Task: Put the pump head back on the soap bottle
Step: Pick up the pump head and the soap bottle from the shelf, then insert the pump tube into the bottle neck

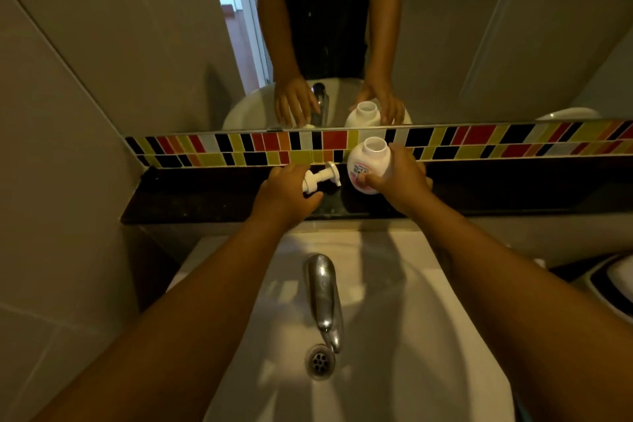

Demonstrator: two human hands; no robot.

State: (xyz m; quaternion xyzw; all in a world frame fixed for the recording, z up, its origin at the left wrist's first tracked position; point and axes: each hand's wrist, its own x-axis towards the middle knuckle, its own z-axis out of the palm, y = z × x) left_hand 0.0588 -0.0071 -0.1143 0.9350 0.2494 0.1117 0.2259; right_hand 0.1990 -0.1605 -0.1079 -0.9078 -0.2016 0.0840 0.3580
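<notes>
Our right hand (399, 178) wraps its fingers around the open soap bottle (368, 164) standing on the dark ledge (205, 195); our left hand (286, 190) pinches the lying pump head (320, 180).

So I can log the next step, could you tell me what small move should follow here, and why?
Probably lift the pump head, lying sideways on the ledge at the left hand, toward the soap bottle, whose mouth is open while the right hand steadies it.
</notes>
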